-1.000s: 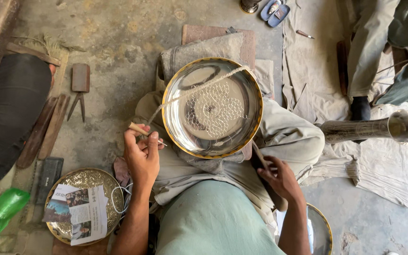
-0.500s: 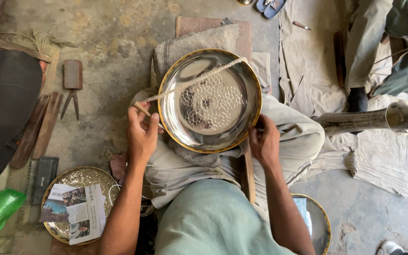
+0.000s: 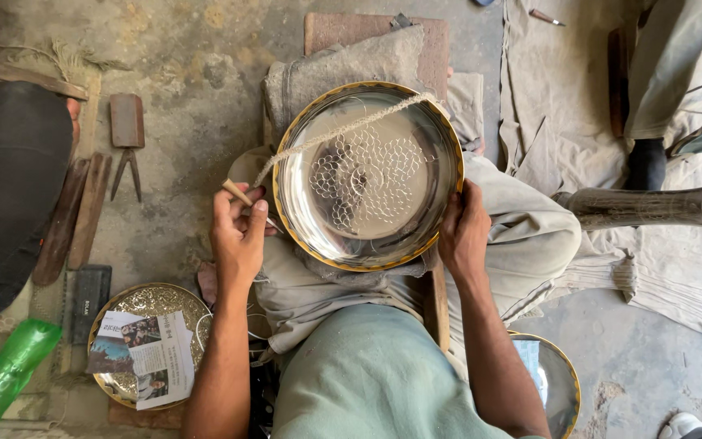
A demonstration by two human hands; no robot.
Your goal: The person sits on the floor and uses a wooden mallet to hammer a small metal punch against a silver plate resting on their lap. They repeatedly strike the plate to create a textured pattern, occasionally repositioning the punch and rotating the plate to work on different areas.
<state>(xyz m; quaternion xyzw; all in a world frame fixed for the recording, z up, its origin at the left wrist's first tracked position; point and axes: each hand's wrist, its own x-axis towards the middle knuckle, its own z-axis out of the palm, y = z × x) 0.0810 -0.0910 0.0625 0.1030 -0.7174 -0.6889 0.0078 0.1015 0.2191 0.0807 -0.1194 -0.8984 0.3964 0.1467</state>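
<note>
A round shiny metal plate (image 3: 404, 138) with a gold rim and an engraved scale pattern in its middle rests tilted on my lap. My right hand (image 3: 463, 232) grips its right rim. My left hand (image 3: 238, 232) is at the plate's left edge, shut on a thin wooden-handled tool (image 3: 236, 192). A twisted cord (image 3: 343, 130) runs from that hand across the plate's upper part to its top right rim.
A second engraved plate (image 3: 156, 299) with printed paper on it lies at lower left, and another plate (image 3: 558, 382) at lower right. Pliers (image 3: 127, 171), wooden sticks, a green bottle (image 3: 6, 378), and another person's legs are around.
My right hand rose from my lap to the plate's right rim. The view drew closer to the plate. The left hand stays at the left edge with the tool.
</note>
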